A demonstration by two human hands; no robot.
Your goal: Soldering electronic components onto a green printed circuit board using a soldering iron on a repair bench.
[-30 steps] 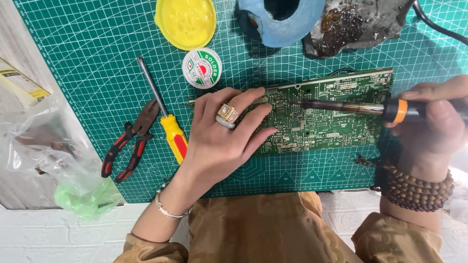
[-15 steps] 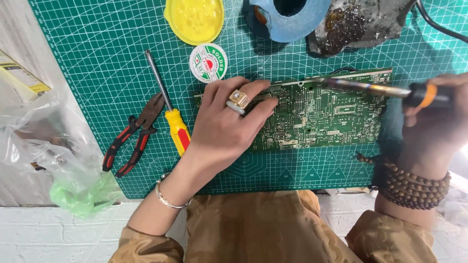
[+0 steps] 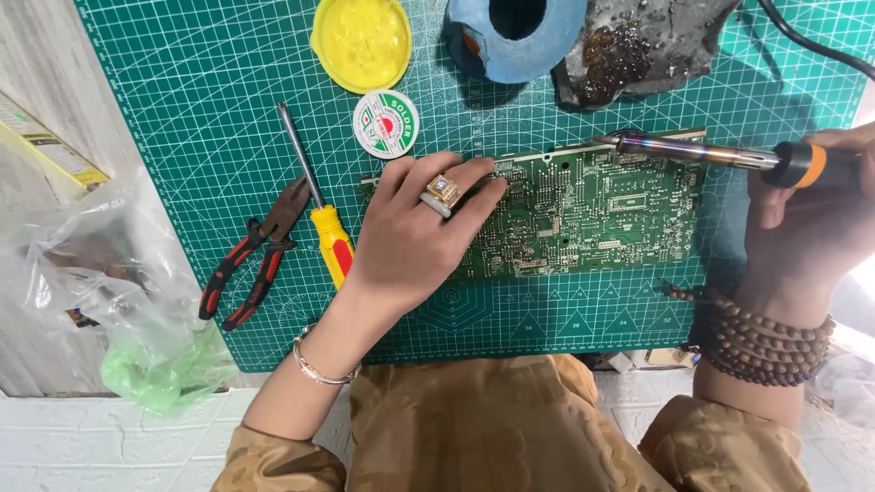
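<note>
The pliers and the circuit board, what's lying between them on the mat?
In the head view, a yellow-handled screwdriver lies between the pliers and the circuit board, close beside the left hand pressing the board.

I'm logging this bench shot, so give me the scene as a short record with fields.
surface: green cutting mat with a white grid
left hand: left hand pressed flat on the left end of the green circuit board, ring on one finger
right hand: right hand holding a soldering iron, its tip at the board's top edge
left of the board: yellow-handled screwdriver and red-and-black pliers
above the board: solder tin, yellow round lid, blue holder
off the mat, left: clear plastic bag
</note>
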